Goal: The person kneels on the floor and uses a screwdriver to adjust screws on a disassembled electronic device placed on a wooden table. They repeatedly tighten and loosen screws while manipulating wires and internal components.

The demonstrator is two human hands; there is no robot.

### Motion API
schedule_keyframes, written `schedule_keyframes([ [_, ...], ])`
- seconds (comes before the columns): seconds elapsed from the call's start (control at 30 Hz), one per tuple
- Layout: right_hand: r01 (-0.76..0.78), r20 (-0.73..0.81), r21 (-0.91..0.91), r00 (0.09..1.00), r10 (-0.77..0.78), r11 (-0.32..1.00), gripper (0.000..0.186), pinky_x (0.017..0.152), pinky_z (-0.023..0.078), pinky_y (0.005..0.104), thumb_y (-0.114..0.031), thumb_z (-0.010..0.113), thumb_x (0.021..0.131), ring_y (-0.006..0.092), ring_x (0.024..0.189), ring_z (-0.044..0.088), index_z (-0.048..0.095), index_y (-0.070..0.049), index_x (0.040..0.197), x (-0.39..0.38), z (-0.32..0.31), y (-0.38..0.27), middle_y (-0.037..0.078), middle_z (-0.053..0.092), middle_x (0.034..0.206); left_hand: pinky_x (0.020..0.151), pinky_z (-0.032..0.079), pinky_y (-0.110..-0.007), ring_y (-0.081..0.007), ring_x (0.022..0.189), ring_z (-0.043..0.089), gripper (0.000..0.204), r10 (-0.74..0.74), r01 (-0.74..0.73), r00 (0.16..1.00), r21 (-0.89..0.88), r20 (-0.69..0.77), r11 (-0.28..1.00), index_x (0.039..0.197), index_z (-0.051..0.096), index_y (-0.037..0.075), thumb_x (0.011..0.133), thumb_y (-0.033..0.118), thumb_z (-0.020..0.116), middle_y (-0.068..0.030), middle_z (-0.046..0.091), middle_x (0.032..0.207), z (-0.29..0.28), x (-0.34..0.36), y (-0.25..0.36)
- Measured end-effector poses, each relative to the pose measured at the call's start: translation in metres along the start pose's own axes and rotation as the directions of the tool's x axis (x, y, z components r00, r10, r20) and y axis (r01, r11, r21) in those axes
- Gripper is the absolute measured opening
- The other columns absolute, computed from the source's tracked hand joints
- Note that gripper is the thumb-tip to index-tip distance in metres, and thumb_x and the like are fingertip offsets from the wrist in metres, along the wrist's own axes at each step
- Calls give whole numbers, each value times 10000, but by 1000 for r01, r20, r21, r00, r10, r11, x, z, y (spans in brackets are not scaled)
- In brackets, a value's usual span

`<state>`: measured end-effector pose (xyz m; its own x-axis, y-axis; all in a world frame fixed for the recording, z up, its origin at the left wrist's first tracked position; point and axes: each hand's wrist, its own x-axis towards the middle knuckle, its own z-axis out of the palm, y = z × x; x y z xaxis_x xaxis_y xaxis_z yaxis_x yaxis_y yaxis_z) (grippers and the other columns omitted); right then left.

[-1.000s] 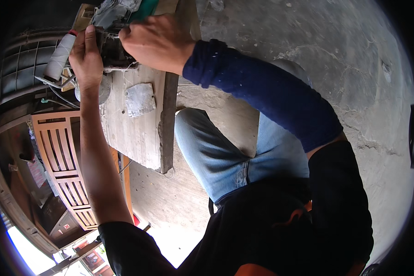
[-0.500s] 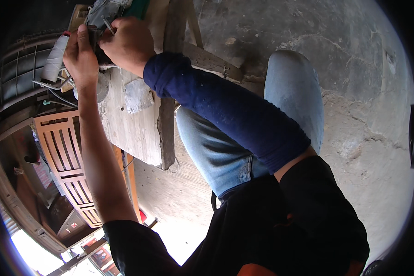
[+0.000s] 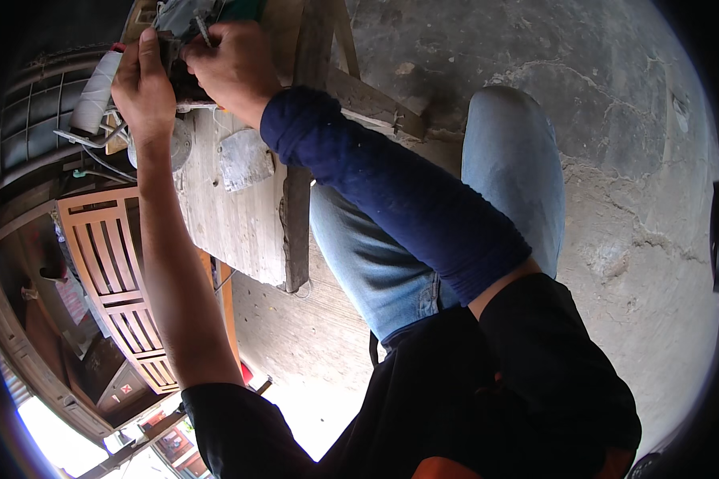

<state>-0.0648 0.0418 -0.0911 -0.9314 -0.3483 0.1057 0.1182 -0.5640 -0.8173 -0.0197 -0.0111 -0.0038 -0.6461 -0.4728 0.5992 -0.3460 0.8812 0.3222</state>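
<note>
Beyond the navy sleeve (image 3: 399, 195), the right hand (image 3: 236, 68) is gripping a slender rod (image 3: 203, 32), fingers curled closed. The left hand (image 3: 144, 92) is resting beside a dark block (image 3: 168, 49) between both hands, beyond the wooden bench's near end (image 3: 232, 231); its grip cannot be told. Close rod work is seemingly proceeding, calling for steadiness.

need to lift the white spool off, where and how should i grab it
Probably around the middle of the white spool, coming from the person's left: its long, round body suits a wrap-around grip, it leans with its upper end toward the left hand, and that hand crowds its right side.
</note>
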Motion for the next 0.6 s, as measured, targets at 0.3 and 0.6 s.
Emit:
schedule_keyframes([
  [0.3, 12, -141, -154, 990, -33, 988, 172, 546, 526, 366, -142, 665, 754, 289, 537, 657, 695, 19, 699, 1, 11, -7, 183, 657, 612, 617, 441, -300, -114, 645, 513, 366, -4, 4, 1000, -65, -2, 998, 950, 710, 1, 1006, 335, 570, -58, 655, 702, 3, 2, -4],
  [0.6, 276, 231, -353, 952, -202, 894, 261, 669, 556, 466, -270, 683, 707, 387, 717, 678, 675, -9, 709, 11, -9, -15, 214, 671, 730, 633, 442, -292, -105, 668, 511, 362, -34, 35, 999, -10, 37, 999, 939, 702, -4, 1008, 329, 576, -57, 660, 708, -13, -4, -22],
])
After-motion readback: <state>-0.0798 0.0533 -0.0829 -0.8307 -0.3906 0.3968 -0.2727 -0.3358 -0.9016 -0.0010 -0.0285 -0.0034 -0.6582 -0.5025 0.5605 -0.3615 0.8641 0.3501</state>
